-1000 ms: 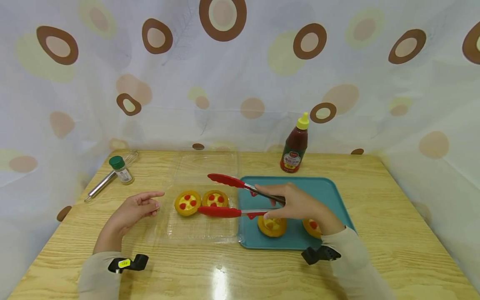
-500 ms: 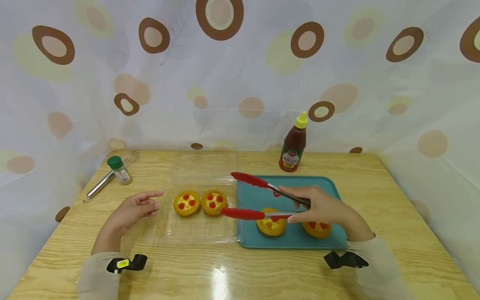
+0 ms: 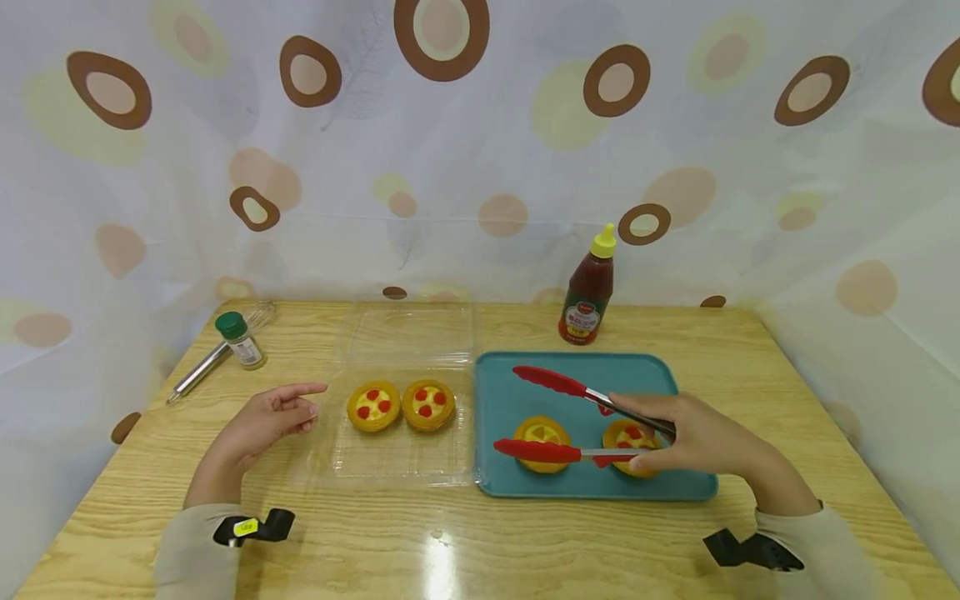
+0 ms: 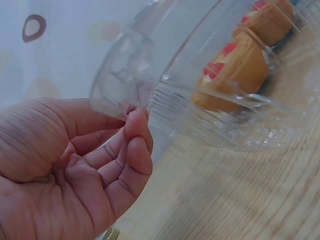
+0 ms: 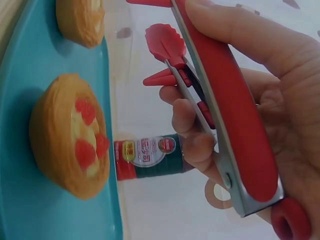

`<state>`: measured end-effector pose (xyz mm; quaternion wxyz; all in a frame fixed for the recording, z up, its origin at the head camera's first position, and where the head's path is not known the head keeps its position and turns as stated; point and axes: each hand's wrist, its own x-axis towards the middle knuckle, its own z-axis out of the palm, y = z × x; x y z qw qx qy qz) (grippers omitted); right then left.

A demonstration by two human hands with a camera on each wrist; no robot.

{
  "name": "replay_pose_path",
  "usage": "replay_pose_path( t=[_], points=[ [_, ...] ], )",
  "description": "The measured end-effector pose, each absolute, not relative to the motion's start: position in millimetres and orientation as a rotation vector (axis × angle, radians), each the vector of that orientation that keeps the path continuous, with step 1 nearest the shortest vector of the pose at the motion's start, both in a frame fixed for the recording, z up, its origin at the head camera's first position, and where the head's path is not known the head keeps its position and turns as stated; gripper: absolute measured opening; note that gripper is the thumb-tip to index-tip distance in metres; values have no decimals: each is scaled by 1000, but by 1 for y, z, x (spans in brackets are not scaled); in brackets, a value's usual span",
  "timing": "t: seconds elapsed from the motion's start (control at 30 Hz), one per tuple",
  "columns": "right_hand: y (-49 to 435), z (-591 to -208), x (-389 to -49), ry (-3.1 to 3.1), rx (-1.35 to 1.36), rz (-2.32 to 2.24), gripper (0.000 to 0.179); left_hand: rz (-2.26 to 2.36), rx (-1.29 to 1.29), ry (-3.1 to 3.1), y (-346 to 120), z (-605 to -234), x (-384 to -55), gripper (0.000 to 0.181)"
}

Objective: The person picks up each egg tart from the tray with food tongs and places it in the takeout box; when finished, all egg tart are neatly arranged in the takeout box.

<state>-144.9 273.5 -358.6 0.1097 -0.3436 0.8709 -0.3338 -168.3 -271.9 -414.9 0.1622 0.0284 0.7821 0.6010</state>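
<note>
Since the earlier frame a second ago, the tongs (image 3: 538, 451) and the right hand (image 3: 701, 440) have shifted right, from the clear container (image 3: 408, 467) to above the blue tray (image 3: 498, 387). The left hand shows no clear change.

The right hand grips the tongs; their red heads stand well apart with nothing between. The lower head crosses the left tart (image 3: 543, 427) near the tray's front left corner. Sound handling, in judgement: straddle the crust with both heads level, squeeze lightly, keep off the topping, lift upright.

That tart is round, golden and pale yellow on top. The right tart (image 5: 62, 137), toward the tray's front right corner, carries red pieces and a ridged crust.

Outward, the container lies at the tray's left edge and holds two red-dotted tarts (image 3: 428, 406) side by side. The left hand (image 3: 273, 421) is at its left edge, the forefinger extended; whether it pinches the rim or merely touches it cannot be told. A sauce bottle (image 3: 585, 296) stands beyond the tray's back edge.
</note>
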Motion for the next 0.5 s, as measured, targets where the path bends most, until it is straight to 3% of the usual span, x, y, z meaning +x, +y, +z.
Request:
replay_pose_path(
  t=[0.5],
  points=[
    [291,-360,-135,2532,-1104,-856,71,1714,75,2215,-271,-412,-168,53]
  ],
)
